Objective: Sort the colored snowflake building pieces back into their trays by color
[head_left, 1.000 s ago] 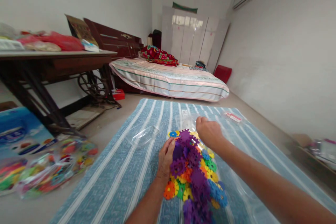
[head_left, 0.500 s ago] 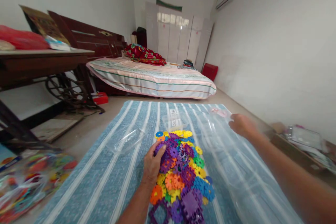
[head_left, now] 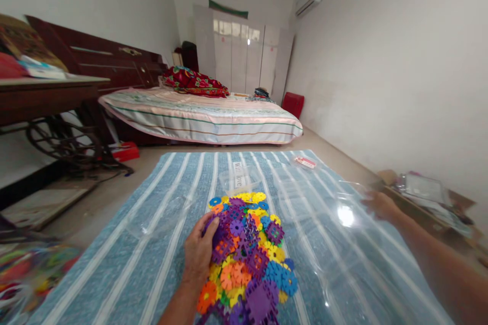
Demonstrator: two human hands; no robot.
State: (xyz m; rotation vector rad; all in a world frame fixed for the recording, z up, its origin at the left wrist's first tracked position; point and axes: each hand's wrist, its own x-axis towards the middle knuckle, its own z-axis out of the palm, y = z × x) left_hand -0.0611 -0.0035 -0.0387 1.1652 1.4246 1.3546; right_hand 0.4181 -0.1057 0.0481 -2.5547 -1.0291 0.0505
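A heap of colourful plastic gear-shaped building pieces (head_left: 236, 269) lies on the blue-and-white striped cloth, in purple, orange, yellow, blue and green. At the heap's upper left, my left hand (head_left: 200, 244) is closed around purple gear pieces (head_left: 216, 228), thumb on top. My right hand (head_left: 381, 205), smeared by motion, is over the cloth's right edge with its fingers closed at the rim of clear plastic packaging (head_left: 346, 216). That packaging spreads see-through across the right of the cloth, a bright glare on it.
More clear plastic (head_left: 160, 216) lies left of the heap, and a "With love" label (head_left: 238, 175) beyond it. A small pink-and-white packet (head_left: 305, 162) is near the far edge. Colourful bagged pieces (head_left: 34, 274) are on the floor at left, a cardboard box (head_left: 427, 205) at right.
My right hand has moved outward to the right and slightly lower, with clear plastic shifting beside it. The view has turned a little to the right. My left hand stays at the heap.
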